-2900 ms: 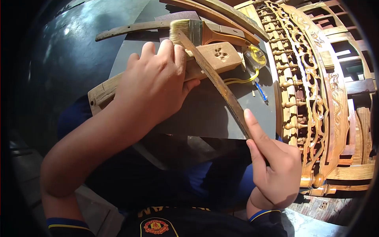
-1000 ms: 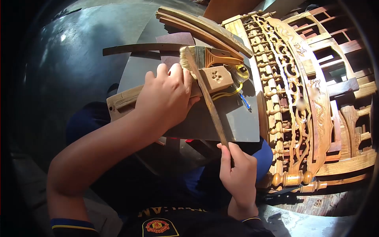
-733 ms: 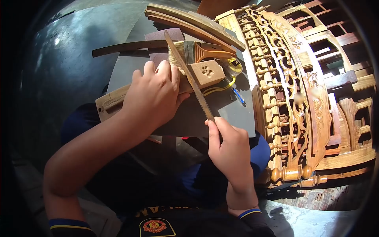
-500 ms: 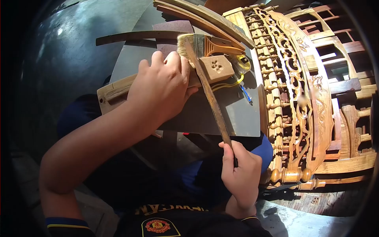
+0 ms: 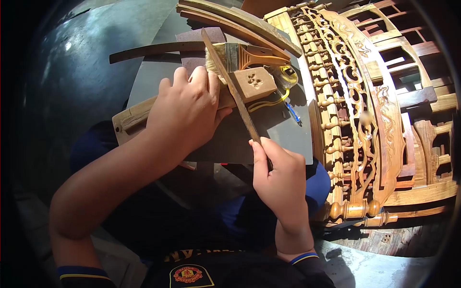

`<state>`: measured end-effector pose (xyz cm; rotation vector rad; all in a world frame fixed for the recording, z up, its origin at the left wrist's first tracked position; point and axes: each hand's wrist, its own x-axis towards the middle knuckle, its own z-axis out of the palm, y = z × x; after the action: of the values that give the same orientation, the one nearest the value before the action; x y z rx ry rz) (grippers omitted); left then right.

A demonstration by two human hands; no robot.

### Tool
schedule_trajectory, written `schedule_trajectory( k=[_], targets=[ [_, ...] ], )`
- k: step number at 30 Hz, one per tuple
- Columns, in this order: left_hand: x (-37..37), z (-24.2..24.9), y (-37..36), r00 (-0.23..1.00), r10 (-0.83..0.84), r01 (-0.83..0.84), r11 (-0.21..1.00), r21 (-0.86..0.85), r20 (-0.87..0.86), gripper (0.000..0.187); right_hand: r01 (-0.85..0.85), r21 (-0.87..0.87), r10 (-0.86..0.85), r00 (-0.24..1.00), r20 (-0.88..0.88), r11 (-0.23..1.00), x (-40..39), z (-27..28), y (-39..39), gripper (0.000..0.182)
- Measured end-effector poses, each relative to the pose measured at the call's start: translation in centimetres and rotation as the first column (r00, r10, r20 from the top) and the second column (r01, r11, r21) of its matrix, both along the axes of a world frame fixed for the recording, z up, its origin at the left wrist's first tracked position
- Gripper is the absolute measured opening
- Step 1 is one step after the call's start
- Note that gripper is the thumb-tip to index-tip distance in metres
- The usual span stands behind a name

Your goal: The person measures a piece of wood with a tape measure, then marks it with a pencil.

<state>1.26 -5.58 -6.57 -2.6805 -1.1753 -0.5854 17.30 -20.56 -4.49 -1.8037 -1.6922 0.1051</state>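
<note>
While the thumb and forefinger of the right hand (image 5: 281, 180) pinch the near end of the file (image 5: 237, 98), with the other fingers curled behind, the left hand (image 5: 185, 108) clasps the block (image 5: 253, 84), fingers close together over the top and thumb on the near side; its fingertips are hidden. The file slants across the block just beside those fingers (whether it bears on the wood or hovers, I cannot tell).

To work it well, I'd hold the wrist level, use long even strokes, and set the left knuckles further from the edge. A firm left grip should matter, since the block could well rock.

The block lies slantwise over the board (image 5: 297, 146), its left end sticking out past the edge. It is long, squared and brown, paler at the right end, where a cluster of dark holes shows; the left end bears one round hole.

Beyond it sit the brush (image 5: 252, 57), the tape (image 5: 288, 73) and the pen (image 5: 293, 114).
</note>
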Motion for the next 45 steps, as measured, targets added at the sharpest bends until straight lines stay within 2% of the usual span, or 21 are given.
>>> schedule_trajectory(
  k=[2, 6, 10, 13, 16, 21, 25, 28, 32, 33, 36, 37, 38, 40, 42, 44, 45],
  targets=[
    [-0.1, -0.1, 0.0, 1.0, 0.006, -0.006, 1.0, -0.012, 0.0, 0.054, 0.0, -0.005, 0.0, 0.999, -0.05, 1.0, -0.1, 0.1, 0.6, 0.008],
    [-0.1, -0.1, -0.2, 1.0, -0.001, 0.0, 1.0, -0.031, -0.019, 0.052, 0.015, 0.0, -0.015, 1.0, -0.003, 1.0, -0.4, -0.8, -1.4, 0.015],
    [-0.1, -0.4, -0.3, 1.0, -0.026, 0.026, 1.0, -0.008, 0.0, 0.051, 0.115, -0.128, -0.106, 0.991, 0.079, 0.985, -1.0, -0.5, -2.8, 0.013],
    [-0.2, -0.3, -0.3, 1.0, -0.029, 0.029, 1.0, 0.005, 0.012, 0.051, 0.092, 0.021, -0.094, 0.985, 0.146, 0.996, -1.5, -1.7, -2.6, 0.011],
    [-0.2, -0.5, -0.3, 1.0, -0.021, 0.021, 1.0, 0.013, 0.022, 0.051, 0.096, 0.056, -0.106, 0.965, 0.238, 0.994, -1.9, -1.4, -0.5, 0.01],
    [-0.1, -0.3, -0.5, 0.999, -0.036, 0.036, 0.999, -0.019, 0.016, 0.053, 0.035, 0.025, -0.039, 0.98, 0.193, 0.999, -1.3, -1.1, 0.7, 0.011],
    [0.1, -0.4, -1.2, 0.998, -0.06, 0.06, 0.998, -0.003, 0.009, 0.053, 0.049, 0.062, -0.057, 0.988, 0.142, 0.997, -1.4, -1.5, -1.4, 0.01],
    [0.3, -0.2, -1.2, 0.997, -0.076, 0.076, 0.997, -0.028, 0.012, 0.053, 0.048, 0.08, -0.061, 0.983, 0.176, 0.996, -1.5, -1.7, -0.1, 0.01],
    [0.3, -0.1, -1.0, 0.997, -0.08, 0.08, 0.995, -0.066, 0.002, 0.054, 0.071, 0.044, -0.079, 0.972, 0.223, 0.996, -2.0, -0.7, 2.3, 0.034],
    [0.3, 0.0, -0.9, 0.997, -0.077, 0.078, 0.995, -0.054, 0.012, 0.054, 0.069, -0.003, -0.066, 0.969, 0.239, 0.998, -2.1, -0.5, 1.5, 0.046],
    [0.4, -0.3, -0.9, 0.998, -0.066, 0.067, 0.997, -0.041, 0.025, 0.053, 0.02, 0.039, -0.028, 0.975, 0.223, 0.999, -2.5, -1.4, -2.7, 0.044],
    [0.4, -0.3, -0.8, 0.998, -0.063, 0.063, 0.997, -0.033, 0.021, 0.053, 0.009, 0.021, -0.014, 0.957, 0.289, 1.0, -2.3, -1.8, -4.6, 0.045],
    [0.4, -0.3, -0.8, 0.998, -0.061, 0.062, 0.998, -0.023, 0.017, 0.053, 0.0, 0.008, -0.002, 0.961, 0.277, 1.0, -2.0, -2.3, -6.0, 0.044],
    [0.3, -0.4, -0.9, 0.998, -0.058, 0.058, 0.998, -0.025, 0.011, 0.054, 0.029, 0.012, -0.031, 0.966, 0.257, 1.0, -2.0, -1.9, -6.3, 0.046],
    [0.5, -0.1, -0.9, 0.998, -0.07, 0.07, 0.997, -0.031, 0.006, 0.055, 0.008, 0.011, -0.011, 0.968, 0.252, 1.0, -2.0, -1.5, -3.9, 0.047],
    [0.4, 0.4, -1.0, 0.998, -0.061, 0.061, 0.997, -0.051, 0.001, 0.055, -0.001, 0.119, -0.031, 0.964, 0.266, 0.993, -1.6, -2.5, -0.4, 0.048],
    [0.5, 0.4, -1.0, 0.998, -0.056, 0.057, 0.996, -0.071, 0.013, 0.056, -0.002, 0.096, -0.025, 0.96, 0.28, 0.995, -1.4, -1.9, -0.2, 0.049]
  ],
)
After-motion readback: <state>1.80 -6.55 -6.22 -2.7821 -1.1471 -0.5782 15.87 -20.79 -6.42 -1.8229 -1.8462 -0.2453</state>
